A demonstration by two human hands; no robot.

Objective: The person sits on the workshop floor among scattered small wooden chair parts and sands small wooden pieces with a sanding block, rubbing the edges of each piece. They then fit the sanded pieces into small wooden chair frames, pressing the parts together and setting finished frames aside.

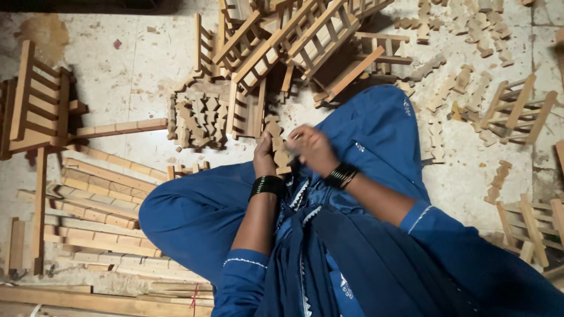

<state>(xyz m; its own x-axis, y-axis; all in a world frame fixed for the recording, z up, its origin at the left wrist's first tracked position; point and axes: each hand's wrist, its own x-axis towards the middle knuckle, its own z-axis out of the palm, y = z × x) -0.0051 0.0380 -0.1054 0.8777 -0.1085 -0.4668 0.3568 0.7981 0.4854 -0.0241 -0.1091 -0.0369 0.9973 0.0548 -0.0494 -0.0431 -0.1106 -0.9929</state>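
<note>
I sit cross-legged on the floor in blue clothes. Both my hands meet over my lap on a small notched wooden piece (278, 147). My left hand (264, 157) grips its lower left side, fingers curled round it. From the right, my right hand (314, 148) closes on the same piece; it is blurred. Each wrist carries a dark bangle. Just beyond my hands a wooden tray (198, 117) holds several similar notched pieces.
Small wooden ladder-like frames (305, 41) are piled ahead. A wooden chair-like frame (35, 100) and flat slats (100, 199) lie left. More notched pieces (464, 76) and frames (517, 111) are scattered on the stained floor at right.
</note>
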